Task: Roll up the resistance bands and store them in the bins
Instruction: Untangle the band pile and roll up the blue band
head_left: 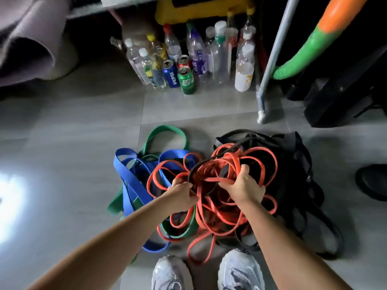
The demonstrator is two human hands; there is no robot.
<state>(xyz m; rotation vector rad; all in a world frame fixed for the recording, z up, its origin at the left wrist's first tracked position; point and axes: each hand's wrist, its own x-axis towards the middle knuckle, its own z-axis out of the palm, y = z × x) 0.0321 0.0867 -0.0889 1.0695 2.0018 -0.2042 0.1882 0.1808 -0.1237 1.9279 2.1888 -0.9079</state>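
Flat, rubbery bands are heaped in a tangle on the smooth grey tiled floor (73, 143). Thin red bands (226, 161) are seen on top, wide blue bands (123, 152) and green bands (167, 129) at the left, and black bands (222, 139) behind. Red strands are gripped in the curled fingers of the left hand (181, 195) and of the right hand (243, 188).

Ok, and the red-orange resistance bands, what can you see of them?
The red-orange resistance bands are thin, flat, rubbery-looking loops, tangled in a loose, unrolled heap on the grey tiled floor just ahead of the person's shoes. The left hand and right hand each grip strands near its middle, fingers curled round them. Black bands thread through the tangle. Wider blue bands and green bands lie against its left side.
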